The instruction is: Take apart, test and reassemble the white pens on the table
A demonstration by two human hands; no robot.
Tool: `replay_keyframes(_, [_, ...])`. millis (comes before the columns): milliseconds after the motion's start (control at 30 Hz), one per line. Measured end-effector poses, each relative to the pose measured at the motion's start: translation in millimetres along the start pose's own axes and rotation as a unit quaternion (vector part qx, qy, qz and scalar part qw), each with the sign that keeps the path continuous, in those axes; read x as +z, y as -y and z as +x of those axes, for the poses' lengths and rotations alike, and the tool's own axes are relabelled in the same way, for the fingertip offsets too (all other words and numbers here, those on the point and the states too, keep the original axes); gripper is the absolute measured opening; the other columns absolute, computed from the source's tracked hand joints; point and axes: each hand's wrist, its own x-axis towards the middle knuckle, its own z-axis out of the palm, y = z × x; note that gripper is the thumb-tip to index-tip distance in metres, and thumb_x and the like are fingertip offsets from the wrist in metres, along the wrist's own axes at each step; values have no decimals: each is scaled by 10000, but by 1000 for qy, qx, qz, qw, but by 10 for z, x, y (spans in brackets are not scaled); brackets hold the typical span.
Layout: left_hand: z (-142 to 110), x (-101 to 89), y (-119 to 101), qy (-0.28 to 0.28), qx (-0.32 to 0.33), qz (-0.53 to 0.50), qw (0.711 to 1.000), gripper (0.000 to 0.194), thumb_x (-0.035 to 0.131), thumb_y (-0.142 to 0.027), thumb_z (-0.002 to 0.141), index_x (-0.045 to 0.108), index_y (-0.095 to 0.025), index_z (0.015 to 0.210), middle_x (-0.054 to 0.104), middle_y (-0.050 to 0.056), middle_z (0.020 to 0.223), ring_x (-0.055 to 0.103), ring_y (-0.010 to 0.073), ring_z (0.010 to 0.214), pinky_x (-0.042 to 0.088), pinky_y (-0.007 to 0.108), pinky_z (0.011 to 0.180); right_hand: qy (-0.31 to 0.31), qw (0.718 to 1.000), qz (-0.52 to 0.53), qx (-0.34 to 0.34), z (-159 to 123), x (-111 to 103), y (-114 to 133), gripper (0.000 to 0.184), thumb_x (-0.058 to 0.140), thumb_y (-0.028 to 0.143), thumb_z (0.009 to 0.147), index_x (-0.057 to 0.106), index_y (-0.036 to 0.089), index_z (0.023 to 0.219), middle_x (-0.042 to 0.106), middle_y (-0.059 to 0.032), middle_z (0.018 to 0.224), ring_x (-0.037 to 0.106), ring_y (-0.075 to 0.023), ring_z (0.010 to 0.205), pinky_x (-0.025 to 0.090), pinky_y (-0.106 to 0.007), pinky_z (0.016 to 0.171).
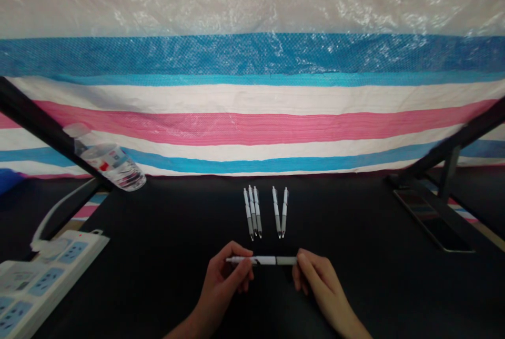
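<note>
A white pen [266, 260] with a grey grip lies level between my two hands, just above the black table. My left hand [229, 271] pinches its clicker end between thumb and fingers. At the grey tip end, the thumb and fingers of my right hand [317, 278] are closed, covering the point. Beyond my hands, several similar pens rest on the table in two groups: three pens [253, 213] side by side on the left, and two pens [280, 213] on the right whose tips nearly meet.
A water bottle [114, 163] stands at the back left, and a white power strip [59, 276] with a plugged-in cable lies at the left edge. On the right is a dark phone [434, 221] beside a black support bar [450, 144]. Striped sheeting [252, 129] hangs behind the table [177, 223].
</note>
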Motion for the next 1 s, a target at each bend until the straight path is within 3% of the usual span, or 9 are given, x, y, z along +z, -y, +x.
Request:
replay_keyframes(133, [-2,-3,6,-1,11,-7,1000,413,782,-549,767,669,-157,832,620,-14,595,502,89,477,362,194,450,-5,999,37,0,13,-8,-19,418,586,582,925,618,182,809,581,3,692,474,-121,565,346,-235,526])
replay_keyframes(300, [11,-29,55,5,13,1,1000,393,773,-532,786,674,-156,846,625,-10,601,505,91,476,361,196,447,-3,999,37,22,24,2,-45,585,401,599,1003,572,178,635,524,3,571,448,-111,491,329,-244,499])
replay_keyframes(433, [28,-35,74,5,15,0,1000,407,768,-545,784,674,-154,850,623,-11,597,505,92,477,361,194,444,-13,997,68,17,25,1,-43,441,580,593,927,600,182,768,581,2,663,463,-110,528,332,-232,503])
replay_keyframes(600, [26,-36,79,2,12,0,1000,385,762,-527,800,668,-158,858,623,-14,608,506,91,488,370,196,456,-5,998,60,31,21,14,-49,551,456,592,988,569,177,645,540,7,562,437,-96,458,309,-235,470])
replay_keyframes(733, [21,-45,70,3,10,5,1000,385,756,-527,805,673,-157,867,626,-10,614,512,97,494,374,201,458,-17,994,101,23,31,16,-57,387,628,558,913,616,183,819,597,7,684,478,-98,519,327,-216,482])
replay_keyframes(867, [21,-34,44,-1,10,2,1000,399,764,-538,792,674,-153,849,618,-13,604,507,95,491,372,202,459,-11,993,111,33,48,15,-63,460,537,563,967,602,170,736,605,-3,639,463,-82,465,309,-214,454])
replay_keyframes(1000, [29,-28,48,-6,13,-4,1000,391,763,-531,795,674,-154,844,614,-14,599,502,95,486,371,205,458,-23,987,153,40,54,10,-66,358,697,527,876,636,176,832,625,2,663,511,-94,490,363,-202,454])
